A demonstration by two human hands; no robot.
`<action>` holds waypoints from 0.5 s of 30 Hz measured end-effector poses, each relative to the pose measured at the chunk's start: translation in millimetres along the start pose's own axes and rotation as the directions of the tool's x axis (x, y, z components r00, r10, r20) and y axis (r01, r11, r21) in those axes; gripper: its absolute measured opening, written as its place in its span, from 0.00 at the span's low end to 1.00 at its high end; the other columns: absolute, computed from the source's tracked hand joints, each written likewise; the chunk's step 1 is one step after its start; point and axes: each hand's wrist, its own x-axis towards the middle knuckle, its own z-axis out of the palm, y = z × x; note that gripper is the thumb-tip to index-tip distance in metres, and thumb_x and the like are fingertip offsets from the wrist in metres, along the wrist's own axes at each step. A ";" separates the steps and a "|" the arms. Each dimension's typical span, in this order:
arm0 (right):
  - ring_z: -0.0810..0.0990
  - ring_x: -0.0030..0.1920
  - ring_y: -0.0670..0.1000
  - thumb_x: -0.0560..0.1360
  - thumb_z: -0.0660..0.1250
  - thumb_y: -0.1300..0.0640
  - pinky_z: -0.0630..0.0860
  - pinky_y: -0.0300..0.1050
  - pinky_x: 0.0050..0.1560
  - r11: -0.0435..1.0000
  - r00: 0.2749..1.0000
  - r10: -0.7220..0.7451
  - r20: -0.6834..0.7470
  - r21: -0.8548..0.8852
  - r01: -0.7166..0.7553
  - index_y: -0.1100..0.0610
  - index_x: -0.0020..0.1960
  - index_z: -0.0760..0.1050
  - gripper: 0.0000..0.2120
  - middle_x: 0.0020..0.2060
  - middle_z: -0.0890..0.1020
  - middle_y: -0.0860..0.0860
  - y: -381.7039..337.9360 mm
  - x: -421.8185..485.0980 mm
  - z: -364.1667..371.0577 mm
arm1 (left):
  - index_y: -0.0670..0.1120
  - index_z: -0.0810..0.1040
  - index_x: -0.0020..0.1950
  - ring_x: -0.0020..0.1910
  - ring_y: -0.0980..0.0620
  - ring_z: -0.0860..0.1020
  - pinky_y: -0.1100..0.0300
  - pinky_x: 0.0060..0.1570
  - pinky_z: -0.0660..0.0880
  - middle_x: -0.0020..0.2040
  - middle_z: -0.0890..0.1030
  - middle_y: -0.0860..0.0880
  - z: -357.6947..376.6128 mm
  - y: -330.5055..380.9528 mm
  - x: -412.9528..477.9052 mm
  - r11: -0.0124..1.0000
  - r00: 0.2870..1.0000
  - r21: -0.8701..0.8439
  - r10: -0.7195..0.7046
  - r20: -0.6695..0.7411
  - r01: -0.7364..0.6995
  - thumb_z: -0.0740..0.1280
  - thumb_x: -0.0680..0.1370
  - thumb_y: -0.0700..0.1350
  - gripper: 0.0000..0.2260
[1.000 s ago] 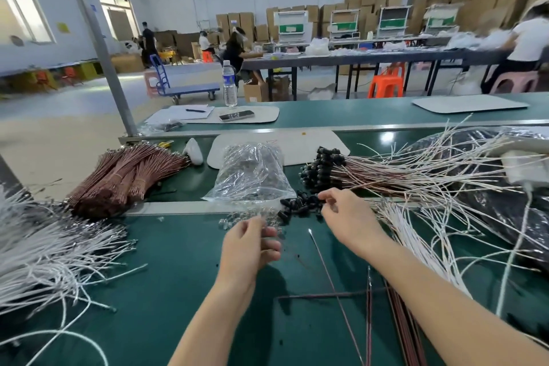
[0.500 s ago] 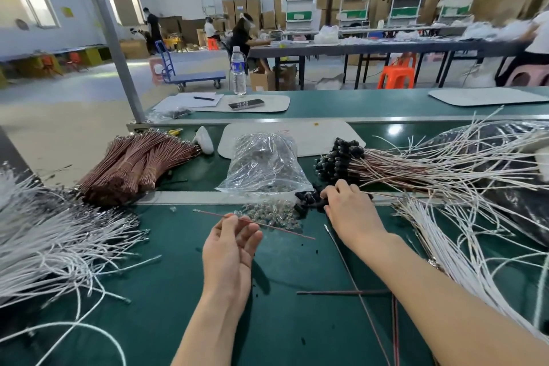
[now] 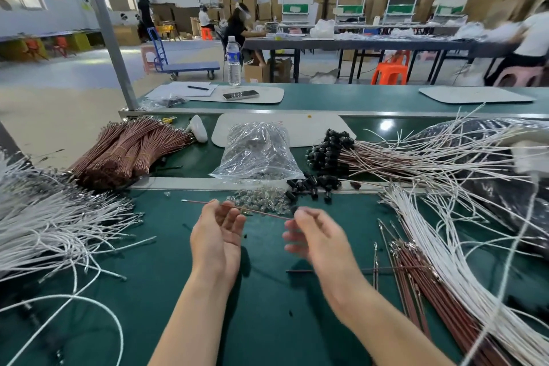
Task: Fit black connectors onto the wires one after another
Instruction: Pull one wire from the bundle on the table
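Note:
A thin brown wire point(image 3: 261, 211) is held level above the green bench. My left hand point(image 3: 217, 232), palm up, pinches it near its left part. My right hand point(image 3: 312, 236) is blurred, its fingers curled at the wire's right end, with a small black connector point(image 3: 294, 210) at its fingertips. Loose black connectors point(image 3: 315, 184) lie in a heap just beyond both hands. Behind them, a fan of wires with black connectors fitted point(image 3: 329, 151) lies on the bench.
A clear bag point(image 3: 255, 151) and a heap of small clear parts point(image 3: 258, 200) sit ahead. Bundled brown wires point(image 3: 133, 151) and white wires point(image 3: 44, 217) fill the left. White wires point(image 3: 445, 246), brown wires point(image 3: 416, 276) and a black bag point(image 3: 505, 187) crowd the right.
My right hand has drawn back from the heap of black connectors to the wire's right end. My left hand has lifted the brown wire and turned palm up.

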 end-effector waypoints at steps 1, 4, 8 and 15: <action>0.85 0.41 0.48 0.82 0.65 0.57 0.81 0.41 0.43 0.999 1.000 0.009 0.027 -0.031 -0.008 0.56 0.53 0.78 0.04 0.41 0.86 0.50 6.5 -4.4 -0.1 | 0.43 0.75 0.43 0.26 0.57 0.78 0.66 0.29 0.77 0.31 0.80 0.51 0.1 0.3 -0.8 1.000 1.000 -0.001 0.001 -0.002 -0.001 0.64 0.82 0.41 0.08; 0.85 0.44 0.46 0.81 0.66 0.54 0.80 0.36 0.46 0.960 0.996 -0.090 0.003 -0.267 0.087 0.49 0.51 0.78 0.03 0.42 0.86 0.48 10.7 -1.2 -16.7 | 0.43 0.75 0.42 0.26 0.57 0.77 0.66 0.29 0.77 0.31 0.79 0.51 0.4 0.8 -3.4 1.000 1.000 0.001 0.004 -0.001 -0.004 0.64 0.82 0.41 0.09; 0.82 0.41 0.39 0.81 0.65 0.48 0.72 0.28 0.36 0.830 0.968 -0.227 -0.110 -0.542 0.132 0.44 0.50 0.76 0.01 0.40 0.85 0.40 -8.3 13.1 -56.3 | 0.43 0.75 0.44 0.27 0.57 0.78 0.67 0.29 0.77 0.33 0.79 0.51 -1.6 1.1 -5.5 1.000 1.000 0.008 0.011 0.000 -0.011 0.64 0.82 0.41 0.08; 0.81 0.48 0.37 0.80 0.69 0.53 0.75 0.33 0.50 0.881 0.906 -0.348 -0.240 -0.413 0.229 0.45 0.52 0.76 0.04 0.47 0.83 0.43 -39.2 19.2 -82.1 | 0.41 0.76 0.45 0.30 0.56 0.80 0.66 0.32 0.78 0.33 0.80 0.50 0.7 -0.9 -4.7 1.000 0.999 0.001 -0.007 0.036 0.007 0.64 0.83 0.41 0.08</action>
